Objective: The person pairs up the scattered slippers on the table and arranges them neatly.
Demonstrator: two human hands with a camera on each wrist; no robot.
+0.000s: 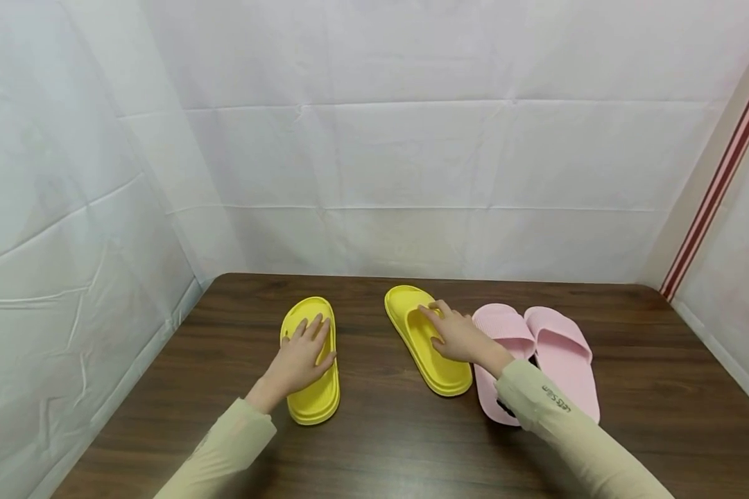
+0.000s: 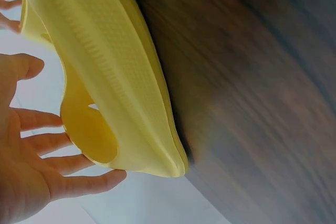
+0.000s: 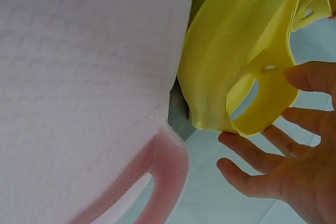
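Observation:
A yellow slipper point(image 1: 314, 410) lies toe away on the left of the brown table, and my left hand point(image 1: 297, 363) is over its strap. In the left wrist view, the fingers of the left hand point(image 2: 31, 156) are spread at the edge of the strap's opening. Another yellow slipper point(image 1: 446, 380) sits in the middle, turned at an angle. Over its opening is my right hand point(image 1: 460, 337), fingers loosely spread. The right wrist view shows this slipper's strap point(image 3: 273, 100) with the right hand's point(image 3: 302, 153) thumb and fingertips right at its rim.
Two pink slippers point(image 1: 564, 367) stand side by side to the right, partly under the right forearm. The brown wooden table point(image 1: 374, 450) meets white fabric walls point(image 1: 399, 152) at the back and sides. A red stripe point(image 1: 718, 180) runs down the right corner.

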